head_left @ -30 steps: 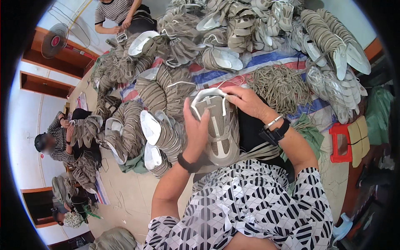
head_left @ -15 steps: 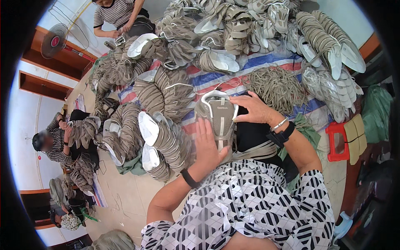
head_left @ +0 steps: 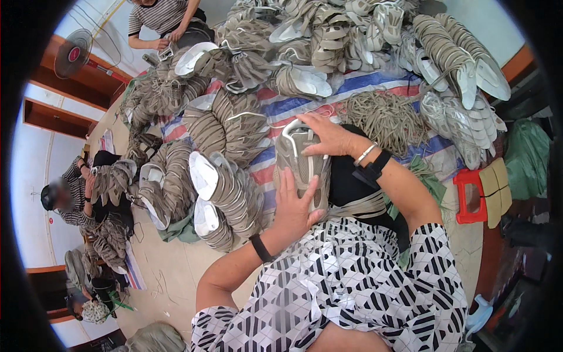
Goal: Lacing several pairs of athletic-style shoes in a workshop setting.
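Note:
A grey-beige shoe upper (head_left: 287,154) with a white-edged collar lies before me, its toe toward my body. My left hand (head_left: 293,205) rests on its toe end, fingers stretched out and thumb apart. Across the collar opening reaches my right hand (head_left: 335,138). Its fingertips are at the back edge of the collar and its thumb lies over the tongue, so it grips the upper there. Part of the tongue is hidden under this hand.
Stacked shoe uppers (head_left: 236,190) stand to the left, with a large heap (head_left: 328,44) beyond. A pile of beige laces (head_left: 384,122) lies on a striped sheet (head_left: 363,87). At right is a red stool (head_left: 467,196). Co-workers (head_left: 161,20) sit at far left.
My right hand has moved left over the collar and tongue, from the upper's right edge. The left hand stays on the toe end, its thumb now higher on the upper.

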A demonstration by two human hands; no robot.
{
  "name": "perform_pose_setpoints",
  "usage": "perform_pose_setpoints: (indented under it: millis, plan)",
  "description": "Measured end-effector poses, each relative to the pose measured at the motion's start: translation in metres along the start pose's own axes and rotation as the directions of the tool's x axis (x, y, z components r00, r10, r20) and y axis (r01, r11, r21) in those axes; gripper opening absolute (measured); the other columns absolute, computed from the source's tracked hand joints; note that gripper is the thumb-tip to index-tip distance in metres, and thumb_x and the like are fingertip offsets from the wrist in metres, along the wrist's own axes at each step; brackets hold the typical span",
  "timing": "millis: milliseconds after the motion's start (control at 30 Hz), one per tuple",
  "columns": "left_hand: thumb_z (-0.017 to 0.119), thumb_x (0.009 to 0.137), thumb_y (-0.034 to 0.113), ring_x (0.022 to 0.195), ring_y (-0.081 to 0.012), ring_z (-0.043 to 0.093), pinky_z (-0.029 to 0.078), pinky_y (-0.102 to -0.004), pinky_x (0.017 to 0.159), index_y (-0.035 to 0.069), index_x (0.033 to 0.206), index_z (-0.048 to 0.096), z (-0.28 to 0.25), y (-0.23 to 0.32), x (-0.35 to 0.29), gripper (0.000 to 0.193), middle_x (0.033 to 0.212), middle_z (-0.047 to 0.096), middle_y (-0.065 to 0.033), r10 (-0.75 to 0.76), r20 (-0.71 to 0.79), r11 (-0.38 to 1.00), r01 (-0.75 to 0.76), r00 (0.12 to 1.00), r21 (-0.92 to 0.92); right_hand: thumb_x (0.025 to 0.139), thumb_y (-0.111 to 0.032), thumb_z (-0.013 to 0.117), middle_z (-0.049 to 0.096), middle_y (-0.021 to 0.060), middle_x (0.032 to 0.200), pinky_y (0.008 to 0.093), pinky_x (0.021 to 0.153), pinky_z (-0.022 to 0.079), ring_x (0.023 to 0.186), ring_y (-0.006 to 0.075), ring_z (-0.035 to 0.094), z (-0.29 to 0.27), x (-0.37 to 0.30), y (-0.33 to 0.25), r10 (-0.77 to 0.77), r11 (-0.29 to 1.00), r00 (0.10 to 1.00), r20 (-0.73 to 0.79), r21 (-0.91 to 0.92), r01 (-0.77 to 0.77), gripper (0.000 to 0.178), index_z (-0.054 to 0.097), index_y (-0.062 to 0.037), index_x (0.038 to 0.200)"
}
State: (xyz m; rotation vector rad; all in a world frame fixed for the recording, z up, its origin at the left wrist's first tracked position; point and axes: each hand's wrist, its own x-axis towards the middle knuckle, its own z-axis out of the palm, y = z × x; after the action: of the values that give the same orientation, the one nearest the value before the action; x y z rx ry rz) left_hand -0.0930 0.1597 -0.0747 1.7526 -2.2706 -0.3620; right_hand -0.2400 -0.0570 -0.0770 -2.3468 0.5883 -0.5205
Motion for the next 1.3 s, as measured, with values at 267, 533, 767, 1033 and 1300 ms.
perform_pose_setpoints:
  millis: [267,533,767,1033,1300]
  plan:
    - [0.079,0.068,0.04,0.136,-0.0565,0.017,0.026,-0.0617,0.103,0.025,0.14,0.046,0.014,0.003,-0.011,0.08,0.145,0.01,-0.045,0.047,-0.09,0.991,-0.035,0.995,0.132,0.074,-0.035,0.075,0.039,0.022,0.142,0.0406,0.108,0.034,0.131,0.0371,0.039,0.007,-0.005,-0.007,0.171,0.984,0.982,0.078,0.035,-0.174,0.091,0.028,-0.0033,0.146]
    - [0.079,0.067,0.034,0.136,-0.0565,0.019,0.027,-0.0595,0.104,0.02,0.133,0.053,0.02,0.005,-0.012,0.072,0.143,0.015,-0.046,0.101,-0.094,0.989,-0.09,0.99,0.12,0.073,-0.041,0.072,0.038,0.0194,0.144,0.0417,0.11,0.032,0.134,0.0343,0.037,0.024,-0.002,-0.004,0.238,0.971,0.97,-0.053,0.001,-0.238,0.091,0.031,-0.0055,0.145]
    - [0.074,0.072,0.029,0.135,-0.0569,0.019,0.025,-0.0569,0.108,0.017,0.129,0.056,0.02,0.007,-0.009,0.062,0.147,0.017,-0.0386,0.109,-0.111,0.989,-0.097,0.988,0.11,0.071,-0.049,0.069,0.045,0.0184,0.139,0.0489,0.103,0.036,0.128,0.0352,0.044,0.027,0.002,-0.025,0.396,0.902,0.914,-0.084,-0.151,-0.405,0.088,0.034,-0.015,0.144]
    - [0.069,0.075,0.025,0.135,-0.0566,0.019,0.027,-0.0592,0.105,0.016,0.121,0.062,0.027,0.013,-0.018,0.048,0.152,0.03,-0.0086,0.176,-0.079,0.954,-0.151,0.981,0.257,0.075,-0.036,0.074,0.047,0.0244,0.137,0.0408,0.101,0.041,0.125,0.0351,0.05,0.022,-0.032,-0.023,0.281,0.952,0.931,-0.231,0.19,-0.24,0.085,0.034,0.0001,0.141]
    - [0.063,0.076,0.002,0.134,-0.0398,0.036,0.029,-0.0513,0.108,0.015,0.113,0.065,0.015,-0.005,-0.039,0.039,0.134,0.055,-0.0078,0.103,-0.215,0.931,-0.17,0.971,-0.324,0.073,-0.016,0.068,0.051,0.0088,0.085,0.0378,0.07,0.048,0.086,0.0273,0.053,0.023,-0.166,-0.084,0.072,0.929,0.993,0.096,-0.368,-0.032,0.009,0.062,-0.0097,0.077]
